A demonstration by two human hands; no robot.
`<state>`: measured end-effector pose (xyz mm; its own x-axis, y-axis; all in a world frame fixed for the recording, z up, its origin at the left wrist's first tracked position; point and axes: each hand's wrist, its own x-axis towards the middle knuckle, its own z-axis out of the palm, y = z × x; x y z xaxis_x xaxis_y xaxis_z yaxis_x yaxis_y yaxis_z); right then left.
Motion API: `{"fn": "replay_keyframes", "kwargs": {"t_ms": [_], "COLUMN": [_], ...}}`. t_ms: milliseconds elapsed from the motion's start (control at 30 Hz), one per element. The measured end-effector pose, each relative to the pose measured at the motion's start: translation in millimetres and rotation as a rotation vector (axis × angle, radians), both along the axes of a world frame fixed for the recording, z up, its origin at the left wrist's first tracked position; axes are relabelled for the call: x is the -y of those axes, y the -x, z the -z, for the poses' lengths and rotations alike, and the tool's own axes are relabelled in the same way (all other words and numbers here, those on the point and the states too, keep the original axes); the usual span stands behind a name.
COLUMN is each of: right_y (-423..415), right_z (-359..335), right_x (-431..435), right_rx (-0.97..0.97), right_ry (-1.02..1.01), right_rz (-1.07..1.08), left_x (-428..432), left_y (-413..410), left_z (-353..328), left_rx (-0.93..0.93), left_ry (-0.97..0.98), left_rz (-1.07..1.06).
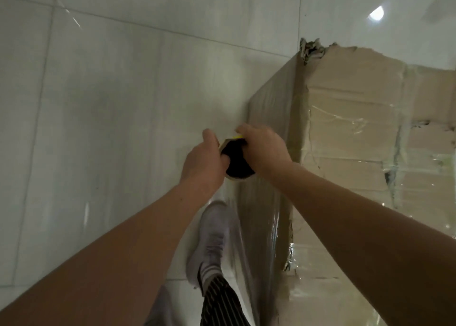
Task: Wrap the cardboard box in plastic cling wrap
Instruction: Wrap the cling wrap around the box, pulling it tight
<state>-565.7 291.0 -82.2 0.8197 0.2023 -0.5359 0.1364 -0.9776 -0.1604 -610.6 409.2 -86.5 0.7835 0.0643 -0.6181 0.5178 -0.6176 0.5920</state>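
I saw the cardboard box (357, 108) standing on the floor (111, 103) at the right. The roll of cling wrap (237, 160) sat just left of its side face, gripped between the left hand (204, 163) and the right hand (264, 148). The film (256, 227) lay against that face below the roll, with a shoe (209, 239) just to its left.

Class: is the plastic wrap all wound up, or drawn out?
Drawn out: a sheet of wrap stretches from the roll, gripped by the left hand and right hand, along the box.
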Motion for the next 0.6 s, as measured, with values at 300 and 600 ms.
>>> {"fn": "replay_keyframes", "kwargs": {"t_ms": [300, 600], "right_y": [24.2, -55.4], "right_z": [-5.3, -20.7], "right_x": [17.7, 19.5], "right_rx": [-0.536, -0.265], "right_ry": [-0.255, -0.015], "right_rz": [0.903, 0.033], "left_x": [15.9, 9.3], "left_y": [-4.6, -71.2], "left_z": [-6.2, -14.7], "left_rx": [-0.135, -0.128], "left_ry": [-0.048, -0.126], "left_rz": [-0.02, 0.251]}}
